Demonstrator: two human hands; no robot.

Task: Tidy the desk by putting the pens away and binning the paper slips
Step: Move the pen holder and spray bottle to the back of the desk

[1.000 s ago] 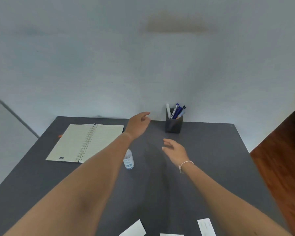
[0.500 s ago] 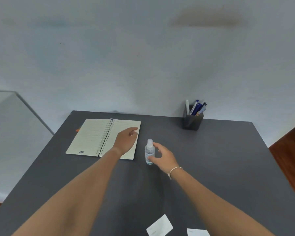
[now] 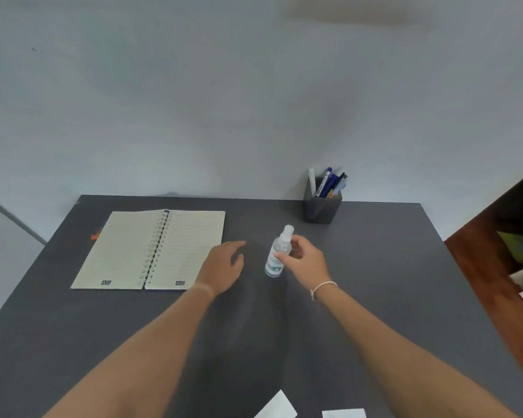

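Several pens (image 3: 328, 181) stand in a dark square pen holder (image 3: 322, 210) at the back of the grey desk (image 3: 390, 282). Two white paper slips (image 3: 277, 407) (image 3: 343, 413) lie at the near edge, cut off by the frame. A small clear spray bottle (image 3: 274, 260) stands mid-desk; my right hand (image 3: 305, 260) has thumb and fingers closed around its upper part. My left hand (image 3: 222, 268) hovers palm down, fingers spread, just left of the bottle and holds nothing.
An open spiral notebook (image 3: 151, 248) lies on the left half of the desk, its right page partly under my left hand. A small orange bit (image 3: 95, 236) sits beside its left edge. Wooden floor and furniture (image 3: 501, 245) lie off the right edge.
My left hand drew back from near the pen holder to the notebook's right edge. My right hand moved left to the spray bottle and closed on it.
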